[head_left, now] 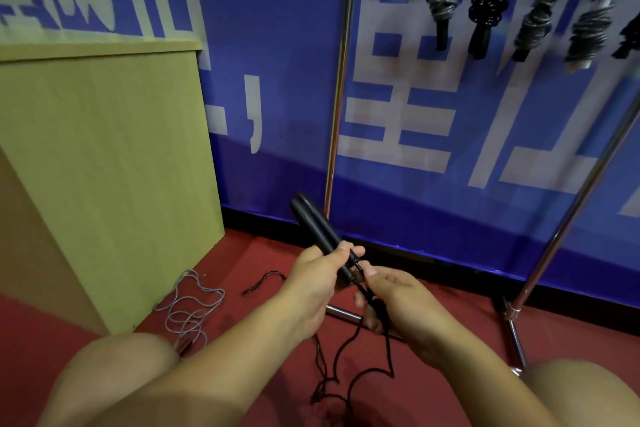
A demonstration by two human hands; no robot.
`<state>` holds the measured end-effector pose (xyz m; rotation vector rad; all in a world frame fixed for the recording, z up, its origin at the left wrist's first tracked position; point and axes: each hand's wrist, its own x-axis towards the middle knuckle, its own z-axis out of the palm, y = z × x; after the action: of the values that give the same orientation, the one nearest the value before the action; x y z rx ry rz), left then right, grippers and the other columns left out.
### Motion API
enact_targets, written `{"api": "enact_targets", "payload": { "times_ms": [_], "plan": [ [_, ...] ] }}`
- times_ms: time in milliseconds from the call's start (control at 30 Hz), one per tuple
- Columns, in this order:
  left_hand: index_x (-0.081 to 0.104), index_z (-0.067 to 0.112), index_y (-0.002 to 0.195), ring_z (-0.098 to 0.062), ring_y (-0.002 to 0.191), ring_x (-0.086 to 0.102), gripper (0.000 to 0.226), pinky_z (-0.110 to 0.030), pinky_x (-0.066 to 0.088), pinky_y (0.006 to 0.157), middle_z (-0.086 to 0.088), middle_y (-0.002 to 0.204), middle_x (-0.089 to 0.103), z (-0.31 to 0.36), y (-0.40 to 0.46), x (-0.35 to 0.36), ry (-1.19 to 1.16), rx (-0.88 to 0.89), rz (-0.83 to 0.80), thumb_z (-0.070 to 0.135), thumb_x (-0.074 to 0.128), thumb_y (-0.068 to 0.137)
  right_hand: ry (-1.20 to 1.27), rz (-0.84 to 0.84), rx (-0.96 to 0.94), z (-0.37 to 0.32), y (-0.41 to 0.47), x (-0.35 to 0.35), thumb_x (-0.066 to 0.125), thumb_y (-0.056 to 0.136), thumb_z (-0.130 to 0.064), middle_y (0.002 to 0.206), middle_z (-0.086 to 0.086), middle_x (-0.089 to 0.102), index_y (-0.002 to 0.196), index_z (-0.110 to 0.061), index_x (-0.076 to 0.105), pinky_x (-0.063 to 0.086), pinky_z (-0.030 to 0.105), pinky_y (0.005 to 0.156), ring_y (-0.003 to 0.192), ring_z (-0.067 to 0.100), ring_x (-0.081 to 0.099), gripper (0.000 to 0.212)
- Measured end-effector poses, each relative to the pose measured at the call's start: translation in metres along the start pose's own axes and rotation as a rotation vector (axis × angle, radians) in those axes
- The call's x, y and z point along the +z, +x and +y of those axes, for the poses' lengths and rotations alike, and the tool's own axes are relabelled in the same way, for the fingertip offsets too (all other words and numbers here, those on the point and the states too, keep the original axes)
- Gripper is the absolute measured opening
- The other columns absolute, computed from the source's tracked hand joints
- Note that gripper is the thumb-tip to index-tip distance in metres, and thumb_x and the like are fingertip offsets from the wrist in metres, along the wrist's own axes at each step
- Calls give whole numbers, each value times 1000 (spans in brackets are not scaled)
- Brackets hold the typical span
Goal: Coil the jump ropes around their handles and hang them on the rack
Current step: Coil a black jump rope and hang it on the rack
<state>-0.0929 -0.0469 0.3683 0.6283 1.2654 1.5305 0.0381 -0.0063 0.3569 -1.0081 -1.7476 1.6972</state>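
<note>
My left hand (pixel 317 282) grips two black jump rope handles (pixel 311 224) held side by side, their ends pointing up and to the left. My right hand (pixel 388 295) pinches the black rope (pixel 349 350) just below the handles. The rest of that rope trails in loose loops down to the red floor between my knees. A grey jump rope (pixel 188 308) lies tangled on the floor to the left. Several coiled ropes (pixel 485 7) hang from the metal rack (pixel 341 80) at the upper right.
A tan wooden cabinet (pixel 104 166) stands at the left. A blue banner with white characters (pixel 433 107) covers the wall behind the rack. The rack's base bar (pixel 343 313) lies on the red floor (pixel 242 253) under my hands. My bare knees fill the bottom corners.
</note>
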Motion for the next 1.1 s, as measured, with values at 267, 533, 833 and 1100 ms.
{"api": "enact_targets", "payload": {
  "times_ms": [267,533,833,1100],
  "plan": [
    [57,8,105,-27,90,74,9,-46,56,92,-15,101,75,19,13,-22,-143,33,113,13,49,104,-311,-3,32,13,-1,-7,42,104,-37,57,8,52,78,-11,56,40,33,59,50,17,48,40],
    [56,5,112,-25,95,75,14,-42,57,85,-13,106,75,20,8,-37,-183,66,121,14,51,103,-302,-44,-19,13,-6,-5,47,104,-26,70,-4,62,78,-16,57,47,29,66,62,13,57,29],
    [59,8,101,-25,89,75,9,-41,60,80,-9,98,75,15,16,-57,63,97,241,15,55,102,-485,-167,-74,11,1,-13,60,97,-30,68,-13,52,87,-19,64,41,24,64,63,3,45,16],
    [58,4,104,-20,77,71,11,-37,62,68,-10,97,73,24,31,-86,124,97,429,14,54,102,-837,-34,-85,12,3,-27,61,94,-36,79,-6,64,83,-26,61,47,27,70,71,8,56,15]
  ]
}}
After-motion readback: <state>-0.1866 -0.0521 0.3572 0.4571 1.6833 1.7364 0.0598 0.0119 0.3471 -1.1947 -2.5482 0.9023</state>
